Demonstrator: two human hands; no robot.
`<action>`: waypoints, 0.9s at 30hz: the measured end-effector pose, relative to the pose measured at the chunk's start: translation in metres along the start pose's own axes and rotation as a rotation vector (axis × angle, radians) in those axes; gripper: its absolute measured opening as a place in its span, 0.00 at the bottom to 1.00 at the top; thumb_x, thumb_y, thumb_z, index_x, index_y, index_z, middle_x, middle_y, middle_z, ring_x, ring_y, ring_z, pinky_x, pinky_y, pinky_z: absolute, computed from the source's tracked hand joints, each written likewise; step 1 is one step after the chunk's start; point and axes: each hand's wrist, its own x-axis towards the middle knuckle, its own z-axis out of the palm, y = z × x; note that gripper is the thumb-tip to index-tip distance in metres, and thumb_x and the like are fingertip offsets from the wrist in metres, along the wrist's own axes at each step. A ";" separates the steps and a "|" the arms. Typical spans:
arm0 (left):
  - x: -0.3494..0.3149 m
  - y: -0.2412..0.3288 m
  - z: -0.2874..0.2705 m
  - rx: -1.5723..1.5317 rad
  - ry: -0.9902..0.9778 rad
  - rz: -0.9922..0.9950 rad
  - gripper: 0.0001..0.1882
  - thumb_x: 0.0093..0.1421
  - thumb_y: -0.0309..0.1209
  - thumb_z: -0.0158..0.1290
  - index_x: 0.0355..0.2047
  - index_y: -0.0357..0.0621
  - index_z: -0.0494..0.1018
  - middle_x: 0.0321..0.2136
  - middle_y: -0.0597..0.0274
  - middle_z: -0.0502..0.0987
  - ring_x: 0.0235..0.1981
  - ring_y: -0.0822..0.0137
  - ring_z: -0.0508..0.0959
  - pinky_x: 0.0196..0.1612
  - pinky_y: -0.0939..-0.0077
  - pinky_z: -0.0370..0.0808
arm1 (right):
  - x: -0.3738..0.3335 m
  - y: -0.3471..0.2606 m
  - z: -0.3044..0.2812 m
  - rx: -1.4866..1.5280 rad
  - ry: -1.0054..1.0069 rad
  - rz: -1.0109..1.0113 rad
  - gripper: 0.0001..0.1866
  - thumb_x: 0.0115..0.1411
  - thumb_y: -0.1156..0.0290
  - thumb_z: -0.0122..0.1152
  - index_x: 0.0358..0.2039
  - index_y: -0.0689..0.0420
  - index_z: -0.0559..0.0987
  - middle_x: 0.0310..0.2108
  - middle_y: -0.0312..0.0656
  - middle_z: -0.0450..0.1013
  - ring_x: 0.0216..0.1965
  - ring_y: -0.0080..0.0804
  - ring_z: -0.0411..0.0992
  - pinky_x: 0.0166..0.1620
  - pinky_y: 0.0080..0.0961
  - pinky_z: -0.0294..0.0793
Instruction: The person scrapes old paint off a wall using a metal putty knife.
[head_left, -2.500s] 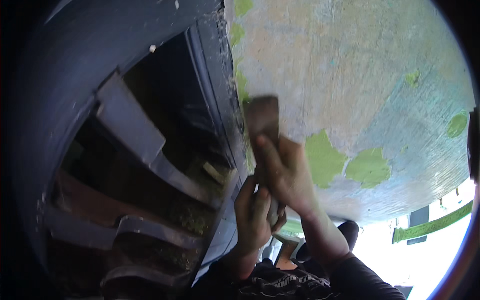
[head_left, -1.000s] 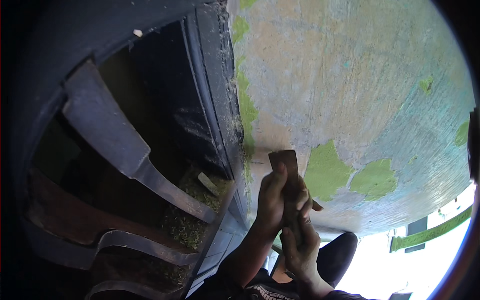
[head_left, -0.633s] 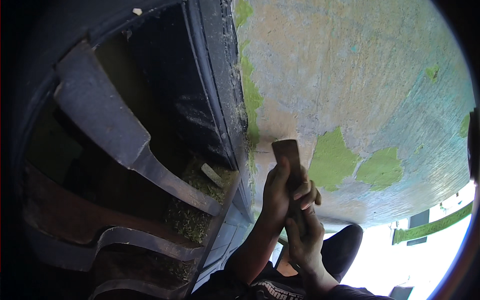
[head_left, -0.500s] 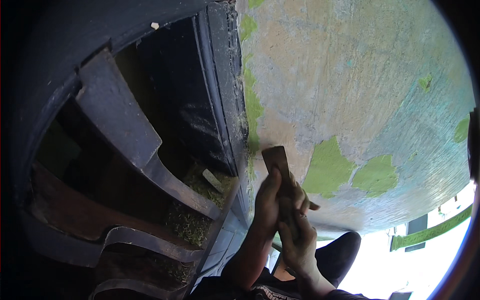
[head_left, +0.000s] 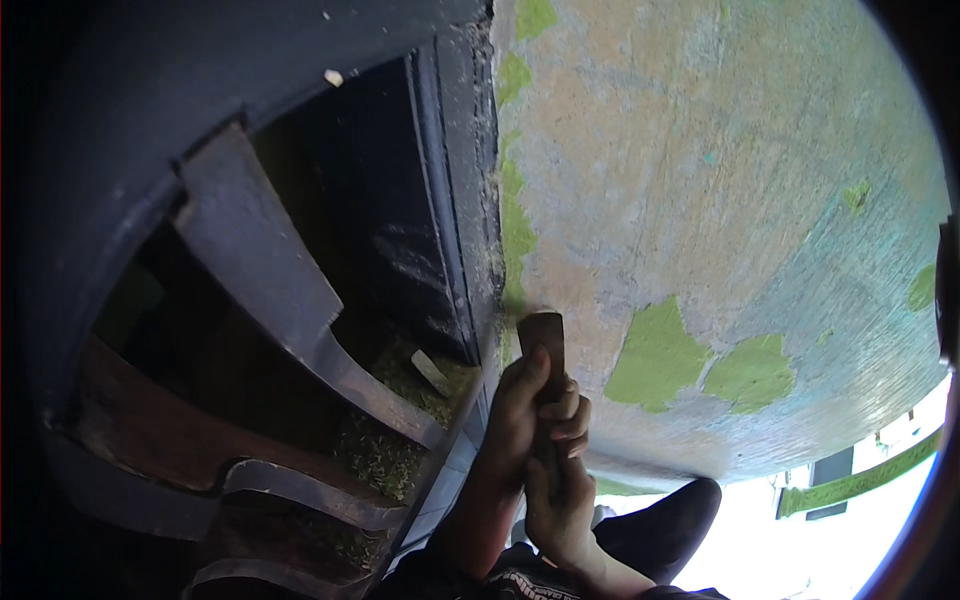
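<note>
Both my hands are closed around a scraper with a flat, dark blade (head_left: pixel 542 335). My left hand (head_left: pixel 517 400) grips higher up, its thumb lying along the blade and its fingers wrapped round the far side. Lower down, my right hand (head_left: pixel 562 500) holds the handle, which is mostly covered by fingers. The blade's end meets the worn wall (head_left: pixel 640 200) beside a narrow strip of green paint (head_left: pixel 516 225) that runs along a dark frame. More green patches (head_left: pixel 655 355) stay on the wall to the right of the blade.
On the left stands a dark window frame (head_left: pixel 455 200) with curved metal bars (head_left: pixel 265 240). Flakes of paint (head_left: pixel 385 460) and a pale chip (head_left: pixel 430 372) lie on the ledge behind the bars. My dark-clothed knee (head_left: pixel 690 510) is below, with a green curved band (head_left: pixel 860 480) at the far right.
My hands and the scraper have shifted slightly left and down in the picture, and the blade stands more upright. A finger that stuck out to the right is now curled in. The view has shifted slightly.
</note>
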 end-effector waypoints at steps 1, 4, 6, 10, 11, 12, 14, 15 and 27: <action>-0.001 0.003 0.001 -0.001 0.015 0.001 0.25 0.68 0.51 0.35 0.32 0.44 0.71 0.11 0.72 0.52 0.12 0.75 0.57 0.13 0.76 0.64 | 0.000 -0.001 0.000 0.005 -0.008 0.011 0.11 0.56 0.77 0.56 0.41 0.64 0.73 0.29 0.55 0.75 0.26 0.52 0.76 0.27 0.37 0.74; -0.003 0.004 0.003 0.116 0.078 0.069 0.24 0.68 0.50 0.35 0.32 0.43 0.71 0.11 0.72 0.52 0.12 0.75 0.57 0.12 0.76 0.63 | 0.003 0.004 -0.007 0.041 -0.178 0.226 0.14 0.57 0.76 0.55 0.44 0.65 0.72 0.29 0.56 0.75 0.29 0.55 0.76 0.30 0.36 0.75; 0.001 0.003 0.003 0.048 0.089 0.035 0.23 0.67 0.51 0.38 0.25 0.46 0.63 0.11 0.70 0.52 0.11 0.73 0.59 0.13 0.74 0.64 | 0.003 0.000 -0.006 0.014 -0.151 0.185 0.14 0.58 0.77 0.52 0.45 0.68 0.71 0.30 0.55 0.75 0.31 0.45 0.76 0.33 0.33 0.74; 0.007 0.005 0.005 0.105 0.030 0.078 0.25 0.66 0.52 0.39 0.20 0.46 0.59 0.10 0.70 0.52 0.11 0.72 0.60 0.13 0.74 0.64 | 0.002 0.006 -0.010 -0.035 -0.208 0.193 0.18 0.59 0.77 0.50 0.50 0.70 0.68 0.34 0.57 0.75 0.36 0.37 0.76 0.38 0.29 0.73; 0.007 0.003 0.000 0.107 0.026 0.080 0.25 0.66 0.52 0.39 0.20 0.46 0.59 0.10 0.70 0.52 0.11 0.72 0.60 0.13 0.74 0.64 | 0.007 0.009 -0.014 -0.024 -0.291 0.273 0.20 0.59 0.77 0.50 0.52 0.70 0.67 0.37 0.59 0.74 0.40 0.40 0.77 0.41 0.30 0.73; 0.005 0.000 -0.005 0.048 -0.024 0.091 0.23 0.67 0.50 0.37 0.25 0.46 0.65 0.11 0.72 0.51 0.11 0.74 0.58 0.12 0.75 0.64 | 0.000 0.001 -0.006 0.042 -0.174 0.261 0.19 0.59 0.77 0.50 0.51 0.70 0.67 0.38 0.61 0.74 0.43 0.43 0.76 0.42 0.32 0.73; 0.008 0.010 0.002 0.006 -0.062 0.104 0.22 0.68 0.49 0.35 0.30 0.46 0.69 0.11 0.74 0.50 0.11 0.76 0.56 0.12 0.77 0.64 | 0.014 -0.004 0.000 -0.004 -0.075 0.026 0.14 0.58 0.75 0.53 0.45 0.65 0.70 0.29 0.58 0.74 0.31 0.58 0.75 0.30 0.40 0.75; 0.002 0.008 0.003 0.009 -0.044 0.104 0.22 0.68 0.49 0.35 0.30 0.46 0.69 0.11 0.74 0.50 0.11 0.76 0.56 0.12 0.77 0.64 | 0.017 -0.013 0.000 -0.017 -0.114 0.043 0.15 0.58 0.75 0.53 0.45 0.65 0.70 0.30 0.59 0.74 0.31 0.58 0.75 0.30 0.39 0.75; 0.014 0.000 0.031 0.073 0.099 0.095 0.23 0.66 0.52 0.40 0.25 0.46 0.62 0.11 0.70 0.51 0.11 0.72 0.59 0.13 0.73 0.64 | 0.027 -0.029 -0.027 0.051 -0.066 -0.008 0.16 0.60 0.76 0.51 0.48 0.67 0.70 0.33 0.62 0.74 0.37 0.55 0.76 0.35 0.35 0.75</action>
